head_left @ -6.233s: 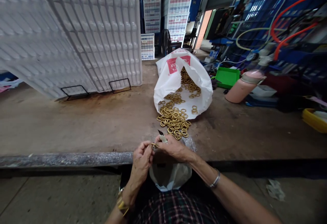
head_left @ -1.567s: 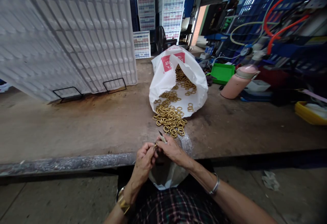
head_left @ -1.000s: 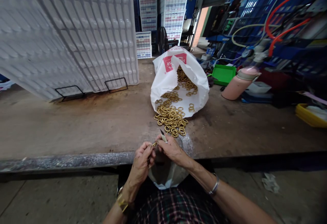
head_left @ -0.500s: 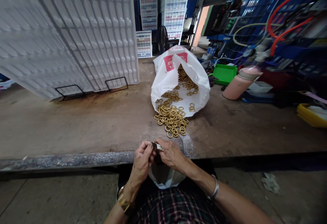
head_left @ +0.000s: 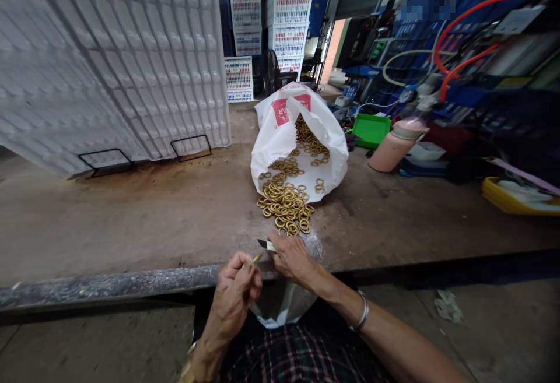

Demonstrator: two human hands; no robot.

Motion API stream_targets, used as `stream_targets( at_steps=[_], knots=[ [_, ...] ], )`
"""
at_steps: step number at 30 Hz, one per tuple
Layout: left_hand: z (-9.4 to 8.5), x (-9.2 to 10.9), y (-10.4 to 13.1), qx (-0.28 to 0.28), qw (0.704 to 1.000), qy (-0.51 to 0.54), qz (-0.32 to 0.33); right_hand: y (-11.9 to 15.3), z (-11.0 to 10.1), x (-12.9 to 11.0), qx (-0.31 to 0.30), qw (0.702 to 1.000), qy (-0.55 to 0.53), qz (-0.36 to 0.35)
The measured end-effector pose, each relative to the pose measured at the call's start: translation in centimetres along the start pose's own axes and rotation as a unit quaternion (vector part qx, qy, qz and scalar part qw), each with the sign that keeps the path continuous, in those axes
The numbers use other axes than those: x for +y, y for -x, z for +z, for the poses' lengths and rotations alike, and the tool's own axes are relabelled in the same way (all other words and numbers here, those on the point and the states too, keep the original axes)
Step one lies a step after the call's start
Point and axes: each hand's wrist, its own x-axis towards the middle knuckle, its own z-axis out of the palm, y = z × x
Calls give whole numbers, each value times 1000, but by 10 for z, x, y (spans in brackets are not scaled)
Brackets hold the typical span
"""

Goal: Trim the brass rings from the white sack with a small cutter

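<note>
Here, the white bag (head_left: 266,144) lies on its side on the tabletop (head_left: 175,214), its mouth turned toward the person, and a heap of brass-coloured rings (head_left: 286,202) spills from it, with more rings inside. In front of the bag, near the tabletop's edge, the left hand (head_left: 234,290) keeps a narrow grip: thumb and fingers pinch one small ring (head_left: 256,259), seen edge-on. The right hand (head_left: 292,257), just in front of the heap at the bag's mouth, closes its grip around a knife (head_left: 267,245) — the dark blade points left and stands a little apart from the pinched ring. Right of the bag are a green tray (head_left: 371,130) and a pink bottle (head_left: 386,151); left of it stand ribbed white panels (head_left: 166,51). Farther off, behind the bag — white crates (head_left: 286,36), stacked.
</note>
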Motion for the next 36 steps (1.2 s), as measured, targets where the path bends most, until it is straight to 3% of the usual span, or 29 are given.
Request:
stream_targets(
  at_steps=[4,9,15,21,25,28,32,36],
  knots=[
    [-3,-1,-5,12,998,62,-25,-13,-11,12,100,995,-19,3],
    [-11,-9,-11,25,997,68,-36,-40,-27,45,184,980,2,77],
    [-12,-8,-14,27,989,126,-76,-67,-31,69,182,974,20,135],
    [-21,-14,-15,50,976,188,-97,-71,-29,74,162,979,22,124],
    [-20,-15,-18,106,969,181,-127,-63,-32,68,194,975,-16,105],
    [-13,-13,-25,97,978,154,-103,-53,-30,55,210,972,-63,85],
    [-7,-12,-42,124,988,65,-63,-38,-16,28,154,976,-148,30],
    [-20,-22,-62,142,989,-18,-42,-25,-1,2,96,966,-238,-18]
  ],
)
